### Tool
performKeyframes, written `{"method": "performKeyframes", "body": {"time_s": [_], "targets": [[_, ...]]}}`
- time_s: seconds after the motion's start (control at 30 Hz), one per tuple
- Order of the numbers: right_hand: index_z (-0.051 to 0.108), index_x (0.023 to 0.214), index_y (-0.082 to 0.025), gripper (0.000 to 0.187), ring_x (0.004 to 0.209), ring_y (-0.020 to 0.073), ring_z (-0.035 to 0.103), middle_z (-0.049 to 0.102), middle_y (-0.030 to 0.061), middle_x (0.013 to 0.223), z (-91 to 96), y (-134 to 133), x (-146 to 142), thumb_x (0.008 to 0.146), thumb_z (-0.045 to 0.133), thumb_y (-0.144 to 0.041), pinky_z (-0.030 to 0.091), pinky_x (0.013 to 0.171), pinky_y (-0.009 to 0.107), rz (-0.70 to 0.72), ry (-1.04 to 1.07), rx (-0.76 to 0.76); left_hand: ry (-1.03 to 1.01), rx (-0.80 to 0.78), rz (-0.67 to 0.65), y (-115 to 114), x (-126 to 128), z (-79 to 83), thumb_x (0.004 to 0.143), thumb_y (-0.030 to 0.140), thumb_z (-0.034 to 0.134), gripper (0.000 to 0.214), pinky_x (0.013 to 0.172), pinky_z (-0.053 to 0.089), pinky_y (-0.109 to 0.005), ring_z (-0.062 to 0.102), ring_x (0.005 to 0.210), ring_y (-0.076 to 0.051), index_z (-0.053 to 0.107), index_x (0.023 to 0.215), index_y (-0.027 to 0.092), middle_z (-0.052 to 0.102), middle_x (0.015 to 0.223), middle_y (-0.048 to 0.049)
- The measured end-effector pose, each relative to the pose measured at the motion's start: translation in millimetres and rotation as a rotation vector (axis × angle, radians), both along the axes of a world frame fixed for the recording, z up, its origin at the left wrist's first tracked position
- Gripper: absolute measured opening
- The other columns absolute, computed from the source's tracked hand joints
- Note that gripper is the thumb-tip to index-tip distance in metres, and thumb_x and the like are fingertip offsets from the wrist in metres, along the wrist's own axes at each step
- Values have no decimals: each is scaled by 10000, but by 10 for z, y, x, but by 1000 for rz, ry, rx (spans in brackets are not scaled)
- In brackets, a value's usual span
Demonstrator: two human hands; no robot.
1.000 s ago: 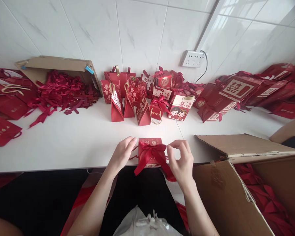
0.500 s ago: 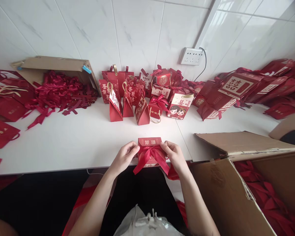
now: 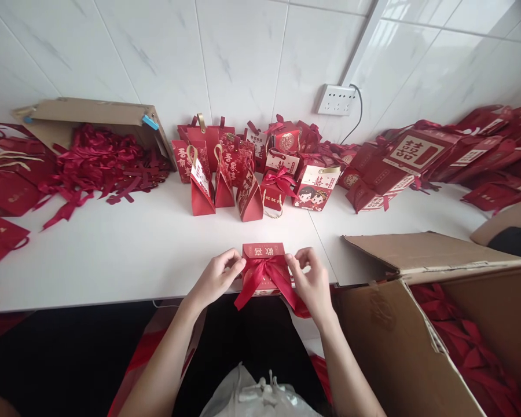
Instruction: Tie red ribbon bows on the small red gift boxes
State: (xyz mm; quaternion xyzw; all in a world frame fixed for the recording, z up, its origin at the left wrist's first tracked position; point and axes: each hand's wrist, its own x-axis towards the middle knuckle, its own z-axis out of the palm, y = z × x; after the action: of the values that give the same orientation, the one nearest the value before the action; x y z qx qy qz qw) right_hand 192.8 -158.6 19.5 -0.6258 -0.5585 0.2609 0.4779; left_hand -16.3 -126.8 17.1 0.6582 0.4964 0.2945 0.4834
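A small red gift box [image 3: 263,250] with gold characters lies at the table's front edge. A red ribbon bow [image 3: 265,269] is tied across it, its two tails hanging toward me. At the box's left side, my left hand [image 3: 220,274] pinches the bow's left loop between thumb and forefinger. My right hand [image 3: 311,284] is beside the right loop; its thumb tip is at the ribbon and the forefinger is raised apart from it. Part of the right loop is hidden behind that hand.
Several finished red gift boxes [image 3: 249,200] stand along the wall. A carton on its side spills red ribbons [image 3: 99,159] at the left. An open cardboard box [image 3: 373,324] with red boxes inside stands at my right. Another person's arm [image 3: 506,220] shows at the right edge.
My right forefinger has lifted away from the thumb, opening a gap at the right loop. My left hand keeps its pinch, and the box stays in place.
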Motion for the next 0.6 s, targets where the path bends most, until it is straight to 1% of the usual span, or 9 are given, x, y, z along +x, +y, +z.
{"method": "performKeyframes", "body": {"time_s": [0.03, 0.07, 0.1, 0.17, 0.23, 0.3, 0.37, 0.47, 0.6], "targets": [[495, 736, -196, 306, 627, 148, 466, 472, -9, 668, 53, -65, -12, 831, 557, -481, 404, 595, 286, -26, -132, 148, 16, 36, 18, 6, 1, 35, 866, 417, 444, 277, 558, 340, -221, 394, 585, -97, 413, 708, 192, 404, 653, 47], [526, 802, -195, 287, 698, 168, 499, 508, 14, 731, 103, -128, -33, 825, 580, -476, 426, 644, 308, 9, -244, 285, 27, 91, 45, 16, 8, 76, 863, 389, 455, 234, 599, 369, -227, 436, 634, -107, 437, 738, 192, 449, 697, 36], [550, 877, -193, 301, 777, 191, 526, 544, 41, 804, 143, -186, -61, 814, 602, -483, 442, 699, 334, 98, -340, 395, 34, 159, 70, 31, 22, 118, 863, 361, 460, 190, 652, 394, -236, 472, 696, -118, 463, 774, 193, 488, 754, 23], [561, 1031, -185, 379, 944, 234, 549, 598, 95, 971, 176, -264, -140, 805, 625, -482, 437, 826, 393, 345, -505, 517, 51, 297, 58, 71, 73, 201, 872, 318, 455, 142, 770, 416, -260, 511, 826, -140, 516, 832, 196, 529, 864, -4], [543, 1130, -170, 349, 1046, 244, 545, 614, 115, 1083, 138, -286, -222, 851, 610, -369, 394, 916, 429, 484, -637, 544, 82, 394, -41, 114, 141, 264, 885, 298, 453, 149, 869, 410, -280, 515, 938, -155, 569, 877, 205, 544, 947, -21], [543, 1152, -164, 264, 1051, 219, 561, 635, 99, 1091, 51, -269, -279, 890, 554, -194, 381, 930, 420, 476, -697, 549, 125, 452, -132, 146, 202, 298, 887, 282, 463, 151, 932, 397, -296, 501, 1021, -165, 596, 913, 215, 548, 1008, -29], [568, 1115, -176, 245, 1002, 183, 590, 668, 67, 1012, -39, -242, -296, 891, 510, -94, 403, 902, 383, 430, -662, 588, 175, 480, -178, 163, 235, 308, 877, 265, 481, 137, 954, 397, -315, 491, 1053, -174, 602, 922, 218, 555, 1036, -31], [597, 1051, -200, 215, 968, 162, 613, 689, 36, 927, -124, -221, -267, 888, 511, -87, 427, 886, 363, 420, -556, 667, 243, 471, -197, 162, 238, 302, 847, 256, 520, 102, 946, 415, -347, 494, 1052, -195, 613, 858, 215, 572, 1025, -33], [623, 1024, -202, 210, 924, 160, 622, 680, 36, 884, -154, -218, -222, 865, 547, -87, 447, 879, 375, 413, -479, 704, 285, 476, -155, 129, 260, 285, 802, 233, 569, 61, 936, 425, -386, 494, 1051, -217, 625, 812, 212, 572, 1041, -42]]}}
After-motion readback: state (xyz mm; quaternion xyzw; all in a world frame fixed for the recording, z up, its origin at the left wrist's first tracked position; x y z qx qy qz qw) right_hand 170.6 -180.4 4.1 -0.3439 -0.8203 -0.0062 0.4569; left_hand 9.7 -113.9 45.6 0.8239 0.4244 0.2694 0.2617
